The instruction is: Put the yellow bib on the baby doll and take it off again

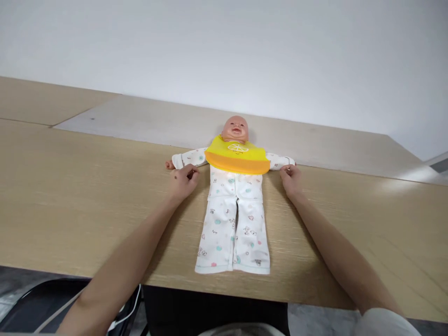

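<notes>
On a wooden table [112, 200], a doll [235, 186] is laid face up, judged light, soft-clothed and best held around the trunk. White printed pyjamas [217, 221] are topped by a yellow-and-orange bib [236, 156]. At the sleeves [194, 158], the left hand [184, 181] and right hand [291, 181] are held with fingers curled; whether cloth is pinched cannot be told.

CONCEALED AND CROPPED PARTS

The bib [238, 157] covered the upper shirt [224, 184]. The left forearm [138, 245] hid part of the white cable [132, 312]. The black chair [38, 298] was cut off, lower left. Whether the right hand [291, 179] gripped the sleeve [276, 160] was indeterminable.
</notes>
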`<state>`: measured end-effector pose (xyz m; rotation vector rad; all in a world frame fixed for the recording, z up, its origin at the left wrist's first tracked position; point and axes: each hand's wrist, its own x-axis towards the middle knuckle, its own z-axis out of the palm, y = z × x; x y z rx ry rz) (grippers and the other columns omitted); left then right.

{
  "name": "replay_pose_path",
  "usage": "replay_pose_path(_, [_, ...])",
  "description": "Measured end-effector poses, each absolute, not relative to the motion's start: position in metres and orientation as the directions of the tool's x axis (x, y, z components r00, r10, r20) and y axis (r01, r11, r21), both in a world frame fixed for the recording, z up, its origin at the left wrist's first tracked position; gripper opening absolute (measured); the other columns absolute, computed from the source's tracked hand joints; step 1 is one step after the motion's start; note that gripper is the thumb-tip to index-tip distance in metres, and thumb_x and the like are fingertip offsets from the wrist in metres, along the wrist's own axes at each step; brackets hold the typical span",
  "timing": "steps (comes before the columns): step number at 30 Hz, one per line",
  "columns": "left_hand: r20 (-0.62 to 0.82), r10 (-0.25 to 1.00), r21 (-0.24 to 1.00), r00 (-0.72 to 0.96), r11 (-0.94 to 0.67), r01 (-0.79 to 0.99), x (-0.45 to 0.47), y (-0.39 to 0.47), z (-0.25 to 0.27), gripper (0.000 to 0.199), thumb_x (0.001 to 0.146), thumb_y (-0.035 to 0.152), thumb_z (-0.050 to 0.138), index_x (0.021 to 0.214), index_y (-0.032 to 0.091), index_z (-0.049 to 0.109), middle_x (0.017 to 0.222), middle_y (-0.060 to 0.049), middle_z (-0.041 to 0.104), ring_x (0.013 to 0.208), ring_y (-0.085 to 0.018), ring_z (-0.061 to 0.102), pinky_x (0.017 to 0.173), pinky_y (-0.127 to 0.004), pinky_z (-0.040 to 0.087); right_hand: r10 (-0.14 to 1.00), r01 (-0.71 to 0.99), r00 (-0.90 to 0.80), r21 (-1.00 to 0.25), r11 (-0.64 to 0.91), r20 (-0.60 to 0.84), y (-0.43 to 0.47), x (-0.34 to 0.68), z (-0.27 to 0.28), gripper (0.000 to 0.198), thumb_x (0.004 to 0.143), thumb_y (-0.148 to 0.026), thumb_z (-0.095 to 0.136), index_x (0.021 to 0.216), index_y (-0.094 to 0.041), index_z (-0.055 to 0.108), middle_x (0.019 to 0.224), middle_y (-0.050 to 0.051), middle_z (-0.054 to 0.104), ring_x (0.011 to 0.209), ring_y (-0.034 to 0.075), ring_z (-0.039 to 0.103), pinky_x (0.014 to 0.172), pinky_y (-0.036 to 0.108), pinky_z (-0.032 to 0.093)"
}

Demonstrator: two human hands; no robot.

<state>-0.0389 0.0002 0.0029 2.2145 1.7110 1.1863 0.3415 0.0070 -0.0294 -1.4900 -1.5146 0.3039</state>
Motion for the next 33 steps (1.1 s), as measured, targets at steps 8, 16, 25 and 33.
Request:
replay_pose_path(8, [0.186,0.961,0.375,0.206,-0.263,0.889,-0.034,0.002,0.004,0.023,0.077,0.029,0.047,0.081,0.02,0.067,0.078,-0.004,0.071,0.069,-0.02,0.061,0.06,-0.028,0.037,0.935,0.849,-0.085,-0.467,0.249,0.344,-0.005,0.322,-0.019,0.016,0.076,-0.023,0.048,0.078,-0.015,0.061,0.06,0.0,0.054,0.059,0.011,0.047,0.061,0.023,0.033])
replay_pose_path(16, [0.153,0.955,0.345,0.253,-0.291,0.892,-0.026,-0.004,0.008,0.02,0.078,0.034,0.051,0.082,0.021,0.065,0.074,-0.004,0.07,0.068,-0.02,0.062,0.059,-0.028,0.034,0.943,0.958,-0.247,-0.091,0.272,0.225,-0.019,0.301,-0.012,0.027,0.086,-0.021,0.047,0.105,-0.013,0.065,0.094,0.01,0.07,0.075,0.019,0.061,0.06,0.027,0.027])
replay_pose_path(25, [0.102,0.933,0.301,0.345,-0.36,0.883,-0.014,-0.011,0.009,0.024,0.081,0.035,0.046,0.076,0.021,0.064,0.07,-0.006,0.068,0.065,-0.023,0.061,0.056,-0.03,0.032,0.948,0.953,-0.278,-0.083,0.293,0.157,-0.028,0.286,-0.006,0.024,0.088,-0.021,0.049,0.105,-0.01,0.062,0.098,0.013,0.069,0.081,0.022,0.063,0.063,0.027,0.03])
replay_pose_path(33, [0.204,0.979,0.371,0.029,-0.104,0.923,-0.022,0.001,-0.002,0.022,0.079,0.035,0.049,0.078,0.019,0.064,0.076,-0.007,0.07,0.073,-0.022,0.063,0.061,-0.029,0.035,0.951,0.925,-0.273,-0.234,0.3,0.142,-0.015,0.3,-0.01,0.034,0.09,-0.021,0.037,0.108,-0.011,0.064,0.098,0.011,0.07,0.079,0.018,0.061,0.067,0.025,0.033])
